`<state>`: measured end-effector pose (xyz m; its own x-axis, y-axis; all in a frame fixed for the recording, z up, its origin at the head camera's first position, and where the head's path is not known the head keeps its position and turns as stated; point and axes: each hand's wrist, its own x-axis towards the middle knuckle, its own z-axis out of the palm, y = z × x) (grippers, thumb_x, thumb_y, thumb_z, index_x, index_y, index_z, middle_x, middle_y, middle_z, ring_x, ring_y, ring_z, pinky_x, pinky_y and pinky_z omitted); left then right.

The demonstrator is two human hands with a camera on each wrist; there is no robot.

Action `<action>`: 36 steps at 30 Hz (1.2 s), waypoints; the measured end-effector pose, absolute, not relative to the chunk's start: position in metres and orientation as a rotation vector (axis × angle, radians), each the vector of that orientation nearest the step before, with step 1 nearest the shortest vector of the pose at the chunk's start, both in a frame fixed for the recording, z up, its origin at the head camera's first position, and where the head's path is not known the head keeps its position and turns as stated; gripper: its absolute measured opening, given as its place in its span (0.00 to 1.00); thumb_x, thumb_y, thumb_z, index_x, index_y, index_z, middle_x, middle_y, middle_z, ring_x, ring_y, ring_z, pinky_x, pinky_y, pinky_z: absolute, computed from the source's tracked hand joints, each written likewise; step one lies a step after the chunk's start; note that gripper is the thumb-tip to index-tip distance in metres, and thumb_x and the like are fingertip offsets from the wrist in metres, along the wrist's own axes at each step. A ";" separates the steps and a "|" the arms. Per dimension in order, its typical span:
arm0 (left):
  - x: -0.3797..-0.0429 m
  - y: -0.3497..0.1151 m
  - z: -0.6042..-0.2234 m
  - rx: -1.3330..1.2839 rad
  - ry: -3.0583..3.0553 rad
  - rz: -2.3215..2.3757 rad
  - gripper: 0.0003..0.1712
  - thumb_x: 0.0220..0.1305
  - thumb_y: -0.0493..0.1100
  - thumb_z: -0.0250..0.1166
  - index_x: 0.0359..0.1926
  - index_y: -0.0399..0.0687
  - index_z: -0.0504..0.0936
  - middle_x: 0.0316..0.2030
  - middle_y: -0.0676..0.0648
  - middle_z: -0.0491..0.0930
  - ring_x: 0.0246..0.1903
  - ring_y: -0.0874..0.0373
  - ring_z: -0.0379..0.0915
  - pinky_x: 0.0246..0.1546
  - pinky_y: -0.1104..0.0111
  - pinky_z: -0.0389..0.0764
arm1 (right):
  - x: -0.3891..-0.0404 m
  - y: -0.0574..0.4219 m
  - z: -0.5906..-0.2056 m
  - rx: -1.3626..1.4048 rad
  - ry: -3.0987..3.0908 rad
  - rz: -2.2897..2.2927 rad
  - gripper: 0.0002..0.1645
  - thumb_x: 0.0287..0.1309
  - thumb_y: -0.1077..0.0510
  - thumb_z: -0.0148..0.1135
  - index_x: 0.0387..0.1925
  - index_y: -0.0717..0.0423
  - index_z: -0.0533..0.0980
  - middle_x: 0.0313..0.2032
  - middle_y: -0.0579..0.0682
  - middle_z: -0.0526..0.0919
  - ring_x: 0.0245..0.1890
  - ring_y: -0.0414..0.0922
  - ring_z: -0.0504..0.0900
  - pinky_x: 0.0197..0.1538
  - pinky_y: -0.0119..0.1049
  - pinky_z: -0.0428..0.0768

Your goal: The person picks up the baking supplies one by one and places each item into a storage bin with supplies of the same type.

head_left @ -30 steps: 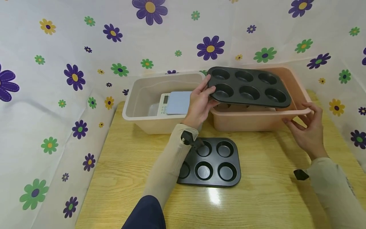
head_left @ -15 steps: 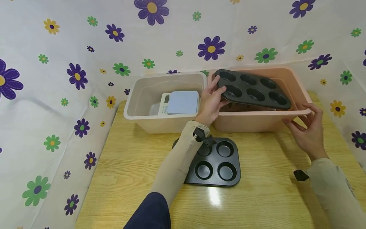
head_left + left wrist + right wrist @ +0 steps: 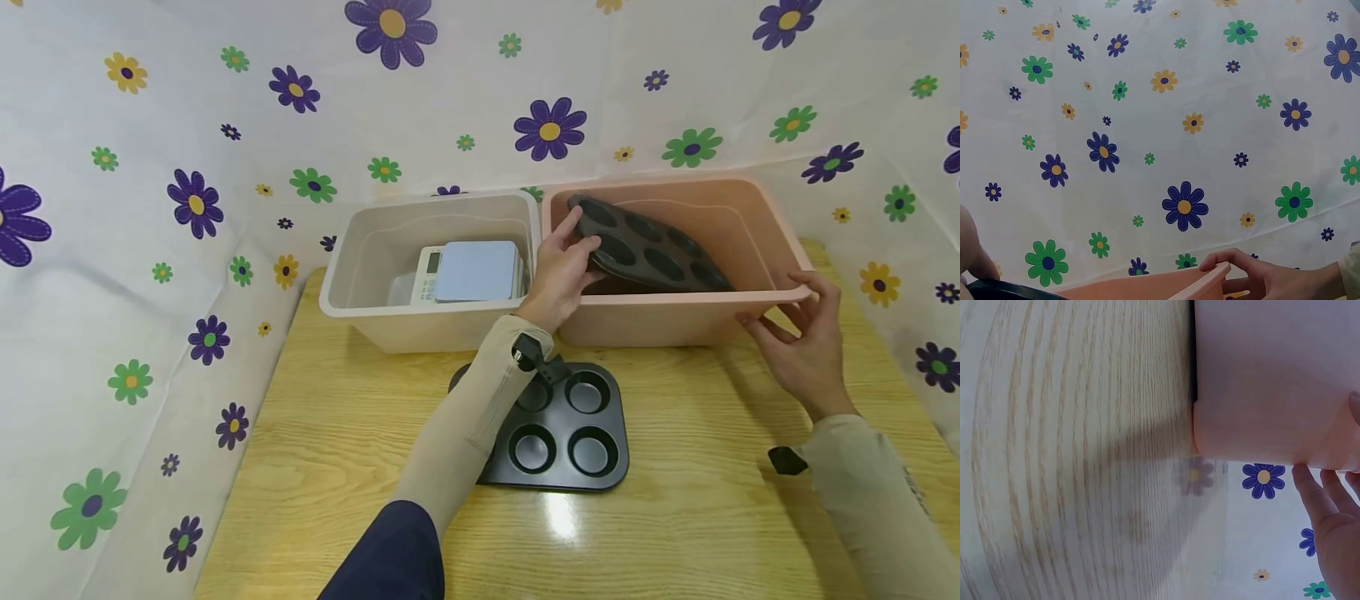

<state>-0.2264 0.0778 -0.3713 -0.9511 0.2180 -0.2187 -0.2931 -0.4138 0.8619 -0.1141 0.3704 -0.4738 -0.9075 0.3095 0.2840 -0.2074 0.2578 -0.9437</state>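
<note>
A dark six-cup muffin tin [image 3: 645,246] slants down into the pink bin [image 3: 675,321], its right end below the front rim. My left hand [image 3: 558,271] grips the tin's left end between thumb and fingers. At the bin's front right corner my right hand [image 3: 806,346] holds the rim, thumb on the front wall and fingers over the edge. In the right wrist view, fingers of the right hand [image 3: 1332,525] lie along the pink wall. A second muffin tin [image 3: 558,450] lies flat on the table, partly hidden by my left forearm.
Left of the pink bin stands a cream bin [image 3: 420,325], close beside it. A white kitchen scale [image 3: 476,271] with a pale blue top sits inside. Both bins stand on a wooden table [image 3: 322,433], with a flower-printed cloth [image 3: 450,100] behind.
My left hand has moved right and lowered the muffin tin from above the pink bin's rim into it, tilting its right end down. The right hand stays on the rim.
</note>
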 end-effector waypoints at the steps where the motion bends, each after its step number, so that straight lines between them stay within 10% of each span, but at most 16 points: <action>1: -0.227 0.079 -0.372 -0.097 1.496 2.400 0.38 0.81 0.28 0.55 0.86 0.56 0.64 0.82 0.35 0.65 0.75 0.35 0.72 0.71 0.37 0.76 | -0.114 0.370 -0.474 -0.093 -2.121 1.686 0.51 0.63 0.79 0.68 0.80 0.48 0.60 0.76 0.46 0.71 0.65 0.35 0.81 0.56 0.17 0.81; 13: -0.230 0.082 -0.369 -0.026 1.733 2.124 0.41 0.81 0.33 0.58 0.88 0.58 0.59 0.85 0.41 0.58 0.78 0.40 0.70 0.75 0.42 0.75 | -0.114 0.372 -0.474 -0.123 -2.165 1.624 0.52 0.64 0.78 0.69 0.80 0.47 0.59 0.76 0.45 0.70 0.68 0.39 0.80 0.56 0.16 0.80; 21: -0.228 0.066 -0.353 0.197 2.184 1.658 0.50 0.80 0.55 0.63 0.90 0.62 0.44 0.90 0.52 0.40 0.89 0.50 0.43 0.88 0.48 0.54 | -0.115 0.369 -0.474 -0.120 -2.148 1.635 0.53 0.63 0.78 0.69 0.81 0.47 0.59 0.74 0.44 0.70 0.67 0.39 0.80 0.55 0.17 0.81; 36: -0.202 0.013 -0.349 0.390 1.803 2.121 0.33 0.84 0.40 0.60 0.83 0.57 0.64 0.72 0.42 0.76 0.71 0.46 0.77 0.69 0.57 0.83 | -0.115 0.369 -0.476 -0.104 -2.100 1.703 0.52 0.62 0.79 0.68 0.80 0.47 0.60 0.74 0.47 0.70 0.67 0.39 0.80 0.55 0.18 0.81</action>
<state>-0.2017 0.0134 -0.3485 -0.9084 0.4180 -0.0047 -0.0718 -0.1450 0.9868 -0.1150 0.3688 -0.4762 -0.9039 0.3225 0.2810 -0.2083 0.2418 -0.9477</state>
